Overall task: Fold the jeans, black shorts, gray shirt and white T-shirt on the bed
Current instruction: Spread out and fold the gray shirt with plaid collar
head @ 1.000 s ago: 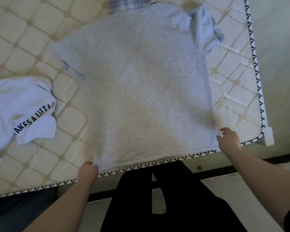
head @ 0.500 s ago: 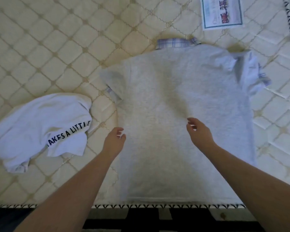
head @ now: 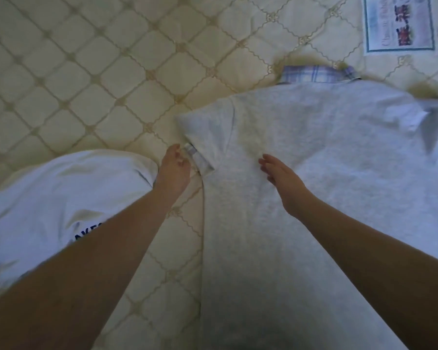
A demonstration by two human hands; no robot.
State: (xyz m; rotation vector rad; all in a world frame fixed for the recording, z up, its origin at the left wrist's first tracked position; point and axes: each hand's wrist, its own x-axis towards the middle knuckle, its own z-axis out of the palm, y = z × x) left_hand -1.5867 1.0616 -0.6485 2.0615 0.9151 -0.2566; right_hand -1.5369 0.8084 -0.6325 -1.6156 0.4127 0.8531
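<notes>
The gray shirt [head: 326, 185] with a plaid collar lies spread flat, back up, on the right half of the quilted mattress [head: 86, 84]. Its left sleeve points toward my left hand [head: 173, 170], whose fingers reach the plaid cuff of that sleeve; whether they pinch it is unclear. My right hand [head: 281, 178] lies with straight fingers on the shirt's body just right of the sleeve seam. The white T-shirt [head: 56, 205] with dark lettering sits crumpled at the left, partly under my left forearm. Jeans and black shorts are out of sight.
A printed label [head: 400, 24] is sewn on the mattress at the top right, beyond the shirt's collar. Bare mattress stretches across the upper left.
Both hands have left the shirt's bottom hem and moved up to its left sleeve area. The camera has leaned in closer over the bed.
</notes>
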